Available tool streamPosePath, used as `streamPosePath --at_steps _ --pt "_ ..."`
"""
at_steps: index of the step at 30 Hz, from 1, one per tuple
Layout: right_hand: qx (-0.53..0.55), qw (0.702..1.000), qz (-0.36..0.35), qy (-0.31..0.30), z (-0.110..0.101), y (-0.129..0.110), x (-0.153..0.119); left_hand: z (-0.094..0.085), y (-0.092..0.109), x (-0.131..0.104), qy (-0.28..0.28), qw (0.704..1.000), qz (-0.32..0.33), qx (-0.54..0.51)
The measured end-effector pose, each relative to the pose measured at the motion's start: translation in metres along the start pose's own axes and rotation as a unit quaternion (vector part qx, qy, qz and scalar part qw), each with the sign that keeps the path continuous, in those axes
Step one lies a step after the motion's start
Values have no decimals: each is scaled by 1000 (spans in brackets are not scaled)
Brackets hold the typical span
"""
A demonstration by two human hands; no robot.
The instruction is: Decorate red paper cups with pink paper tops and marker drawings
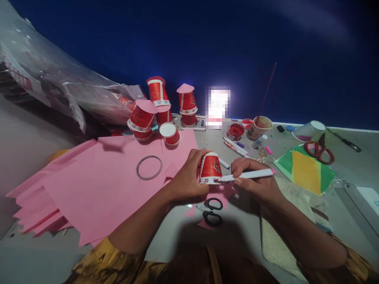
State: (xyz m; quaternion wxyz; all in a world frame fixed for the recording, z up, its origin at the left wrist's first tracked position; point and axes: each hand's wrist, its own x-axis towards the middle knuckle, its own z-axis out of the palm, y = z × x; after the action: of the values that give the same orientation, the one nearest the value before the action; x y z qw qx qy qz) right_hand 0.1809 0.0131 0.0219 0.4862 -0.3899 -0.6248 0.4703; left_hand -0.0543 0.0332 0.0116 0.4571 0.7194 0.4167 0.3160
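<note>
My left hand (189, 177) grips a red paper cup (211, 167) from its left side. The cup is upside down, its wide white band at the bottom marked with small red and blue patterns. My right hand (256, 181) holds a white marker (251, 174) with a pink end, and the marker's tip touches or nearly touches the band's right part. Black-handled scissors (212, 211) lie on the table just below the cup. Pink paper scraps (223, 197) are under and around them.
Pink sheets (103, 177) with a grey ring (149, 167) spread at left. Behind them stand stacked red cups (188, 103). Markers (235, 148), a paint jar (235, 131) and a cup with a stick (259, 128) sit behind; red-handled scissors (319, 152) lie at right.
</note>
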Motion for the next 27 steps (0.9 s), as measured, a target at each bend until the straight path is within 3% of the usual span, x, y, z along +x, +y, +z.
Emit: streamPosePath --at_steps 14,27 --pt "-44 998 -28 -37 3 -3 -2 1 -4 0 -8 1000 5 -2" --pt "-19 998 -54 -14 -6 2 1 1 3 -1 -2 1000 -5 -5"
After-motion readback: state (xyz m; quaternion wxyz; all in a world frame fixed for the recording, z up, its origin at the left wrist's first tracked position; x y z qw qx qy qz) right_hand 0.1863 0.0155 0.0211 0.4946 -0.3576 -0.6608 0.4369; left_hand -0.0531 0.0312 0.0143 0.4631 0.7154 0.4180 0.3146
